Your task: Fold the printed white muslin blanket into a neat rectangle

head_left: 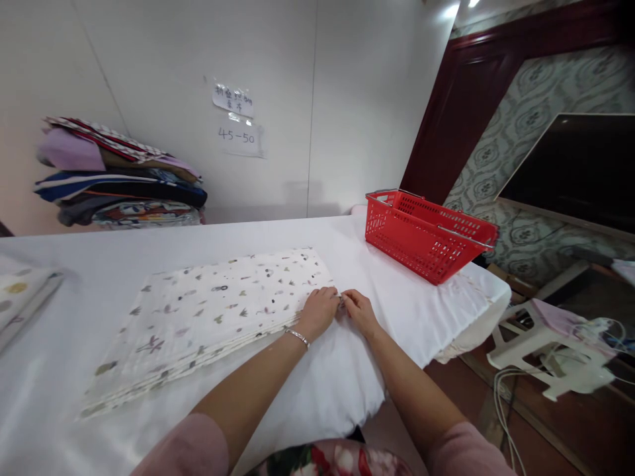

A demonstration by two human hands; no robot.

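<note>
A folded white cloth with small printed flowers [213, 311] lies flat on the white-covered table [99, 264]. My left hand [317, 311], a silver bracelet on its wrist, rests closed on the cloth's near right corner. My right hand [358, 312] meets it at that same corner, fingers pinched together on the cloth's edge. Both forearms reach in from the bottom of the view, with pink sleeves at the elbows.
A red plastic basket [426, 235] stands on the table's far right end. A stack of folded fabrics [119, 178] sits against the wall at back left. Another folded cloth [20, 294] lies at the left edge. A white stool [540, 344] and cables are on the floor to the right.
</note>
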